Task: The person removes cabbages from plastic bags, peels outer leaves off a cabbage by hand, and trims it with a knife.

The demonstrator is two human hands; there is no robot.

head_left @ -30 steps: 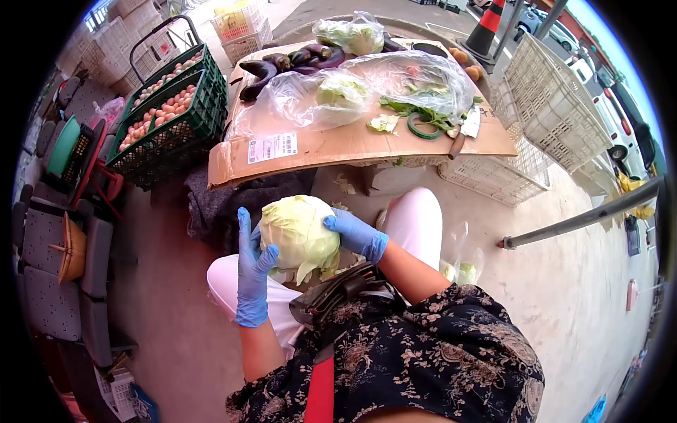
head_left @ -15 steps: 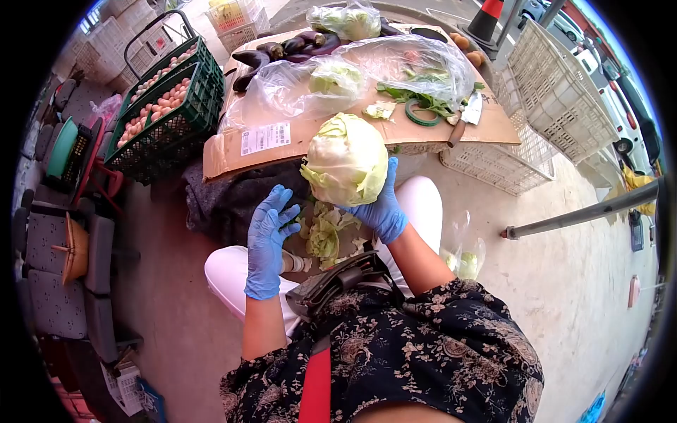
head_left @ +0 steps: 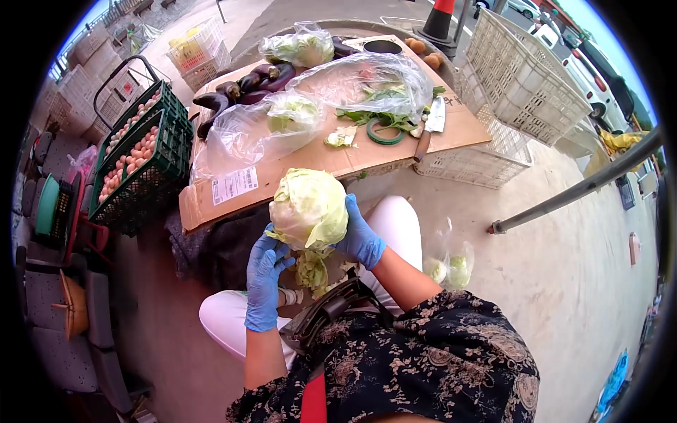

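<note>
A round, pale green cabbage [head_left: 308,209] is held up in front of the near edge of the cardboard. My right hand [head_left: 361,236], in a blue glove, grips it from the right and below. On its lower left side rests my left hand [head_left: 263,280], also gloved in blue, with its fingers bent against the cabbage and partly spread. Loose cabbage leaves [head_left: 310,271] lie below it, between my knees. On the cardboard sheet [head_left: 285,166] are a knife [head_left: 431,127] with a wooden handle, a roll of green tape [head_left: 385,131] and a bagged cabbage [head_left: 289,113].
Dark eggplants [head_left: 250,84] and a clear plastic bag [head_left: 363,81] of greens lie farther back. A green crate [head_left: 141,151] of eggs stands at left, with white crates [head_left: 525,63] at right. A metal pole [head_left: 578,183] slants across the right side. Bagged vegetables [head_left: 458,268] sit on the floor.
The cabbage has come down, closer to me, in my right hand. My left hand, apart from it before, now touches its lower left side. The view has shifted a little.
</note>
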